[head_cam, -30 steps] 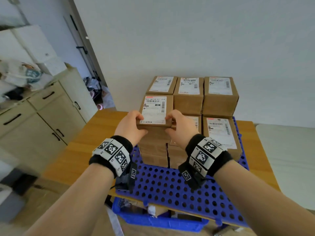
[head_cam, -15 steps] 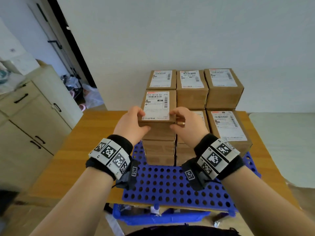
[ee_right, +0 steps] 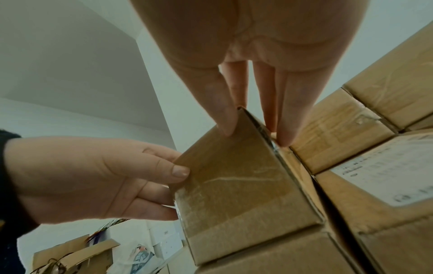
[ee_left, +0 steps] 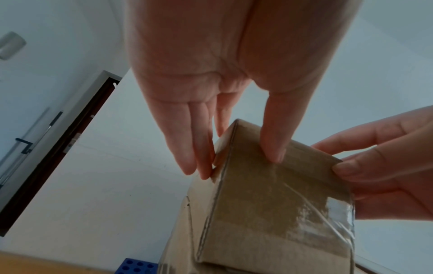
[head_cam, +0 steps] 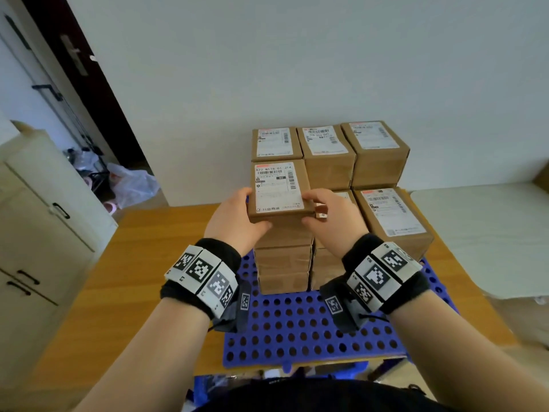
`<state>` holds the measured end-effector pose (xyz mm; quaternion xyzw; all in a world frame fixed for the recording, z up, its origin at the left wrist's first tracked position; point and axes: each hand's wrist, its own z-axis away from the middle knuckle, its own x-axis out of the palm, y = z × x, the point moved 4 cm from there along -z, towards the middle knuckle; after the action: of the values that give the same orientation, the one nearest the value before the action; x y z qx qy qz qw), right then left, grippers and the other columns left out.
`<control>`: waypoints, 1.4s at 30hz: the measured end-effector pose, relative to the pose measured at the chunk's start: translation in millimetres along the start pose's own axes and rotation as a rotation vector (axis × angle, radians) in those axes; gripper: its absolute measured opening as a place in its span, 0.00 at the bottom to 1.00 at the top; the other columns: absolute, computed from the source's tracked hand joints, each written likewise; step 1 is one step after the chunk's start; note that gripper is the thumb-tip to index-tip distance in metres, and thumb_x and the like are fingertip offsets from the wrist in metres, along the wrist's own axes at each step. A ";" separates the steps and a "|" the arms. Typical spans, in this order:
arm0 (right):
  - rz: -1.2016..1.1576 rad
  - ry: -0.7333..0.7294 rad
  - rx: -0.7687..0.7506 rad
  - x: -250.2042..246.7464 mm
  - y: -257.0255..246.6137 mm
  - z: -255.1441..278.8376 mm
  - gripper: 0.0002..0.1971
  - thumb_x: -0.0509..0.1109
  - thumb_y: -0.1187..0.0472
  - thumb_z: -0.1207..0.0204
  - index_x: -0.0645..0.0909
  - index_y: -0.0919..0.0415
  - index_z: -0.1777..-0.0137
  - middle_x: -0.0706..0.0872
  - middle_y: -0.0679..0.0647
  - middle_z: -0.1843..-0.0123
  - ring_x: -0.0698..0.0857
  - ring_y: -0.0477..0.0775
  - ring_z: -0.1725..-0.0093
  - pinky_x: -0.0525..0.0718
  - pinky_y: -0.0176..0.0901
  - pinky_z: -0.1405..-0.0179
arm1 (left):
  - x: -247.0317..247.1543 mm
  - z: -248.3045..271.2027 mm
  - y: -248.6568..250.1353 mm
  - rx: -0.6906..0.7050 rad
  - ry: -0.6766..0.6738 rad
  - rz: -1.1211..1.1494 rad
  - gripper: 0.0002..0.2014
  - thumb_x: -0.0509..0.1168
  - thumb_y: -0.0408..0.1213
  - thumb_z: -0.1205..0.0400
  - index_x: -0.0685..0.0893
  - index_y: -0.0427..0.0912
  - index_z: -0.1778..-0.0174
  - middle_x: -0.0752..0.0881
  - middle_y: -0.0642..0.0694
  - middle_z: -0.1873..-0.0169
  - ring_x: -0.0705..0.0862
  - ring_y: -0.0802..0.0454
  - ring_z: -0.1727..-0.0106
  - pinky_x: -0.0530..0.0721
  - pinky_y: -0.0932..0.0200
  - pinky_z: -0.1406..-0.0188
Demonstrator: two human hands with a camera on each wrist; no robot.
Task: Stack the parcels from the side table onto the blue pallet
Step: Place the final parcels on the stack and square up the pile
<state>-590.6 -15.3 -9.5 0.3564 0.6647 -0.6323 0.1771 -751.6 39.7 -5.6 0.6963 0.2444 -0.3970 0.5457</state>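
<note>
A brown cardboard parcel (head_cam: pixel 279 188) with a white shipping label sits on top of the front-left stack (head_cam: pixel 283 263) on the blue perforated pallet (head_cam: pixel 297 328). My left hand (head_cam: pixel 252 209) holds its left front corner, thumb on the front face and fingers along the left side. My right hand (head_cam: pixel 309 209) holds the right front corner the same way. In the left wrist view the taped front face of the parcel (ee_left: pixel 269 204) fills the lower right. The right wrist view shows the parcel (ee_right: pixel 234 194) resting flush on the box beneath it.
Three taller parcels (head_cam: pixel 326 156) form the pallet's back row, and a lower labelled one (head_cam: pixel 392 215) stands front right. The pallet lies on a wooden table (head_cam: pixel 142 263). A cream cabinet (head_cam: pixel 35 218) stands left, a white surface (head_cam: pixel 490 233) right, and a blue crate (head_cam: pixel 214 388) below.
The parcel has settled lower onto the front-left stack, with both hands still on its front corners. The head view has swung, bringing the stacks closer to centre.
</note>
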 end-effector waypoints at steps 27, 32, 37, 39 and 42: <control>-0.015 0.011 0.024 0.2 -5.7 3.4 0.22 0.65 0.67 0.21 0.72 0.56 0.27 0.80 0.52 0.31 0.79 0.52 0.33 0.78 0.41 0.37 | 9.1 -6.4 -10.0 0.012 0.025 -0.026 0.36 0.69 0.49 0.22 0.63 0.45 0.20 0.77 0.48 0.30 0.78 0.50 0.32 0.79 0.52 0.35; -0.003 0.014 0.020 0.1 -5.4 2.8 0.22 0.65 0.66 0.21 0.72 0.56 0.27 0.80 0.52 0.31 0.79 0.52 0.33 0.78 0.41 0.37 | 9.5 -6.4 -10.1 0.012 0.023 -0.020 0.36 0.69 0.49 0.22 0.63 0.45 0.20 0.77 0.47 0.29 0.77 0.49 0.32 0.78 0.51 0.33; -0.001 0.022 0.014 0.8 -5.3 2.1 0.22 0.66 0.65 0.22 0.72 0.56 0.27 0.80 0.52 0.31 0.79 0.52 0.34 0.78 0.40 0.38 | 11.4 -8.5 -12.1 0.014 0.018 -0.011 0.36 0.69 0.49 0.22 0.63 0.45 0.21 0.77 0.48 0.29 0.78 0.50 0.32 0.79 0.50 0.33; 0.006 0.030 0.009 1.1 -5.3 2.5 0.22 0.66 0.64 0.22 0.72 0.56 0.27 0.80 0.51 0.31 0.79 0.52 0.34 0.78 0.41 0.37 | 12.0 -9.0 -12.8 0.018 0.016 -0.013 0.36 0.69 0.50 0.23 0.63 0.45 0.21 0.77 0.48 0.29 0.77 0.50 0.31 0.78 0.50 0.33; 0.009 0.032 0.016 1.7 -4.7 4.0 0.23 0.67 0.64 0.22 0.72 0.55 0.27 0.80 0.52 0.31 0.79 0.52 0.34 0.79 0.42 0.37 | 11.9 -8.9 -13.2 0.028 0.028 -0.022 0.36 0.69 0.51 0.23 0.63 0.45 0.21 0.76 0.48 0.28 0.75 0.51 0.29 0.77 0.51 0.32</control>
<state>-595.9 -18.4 -7.8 0.3709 0.6608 -0.6309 0.1667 -752.6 50.8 -22.0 0.7067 0.2538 -0.3966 0.5281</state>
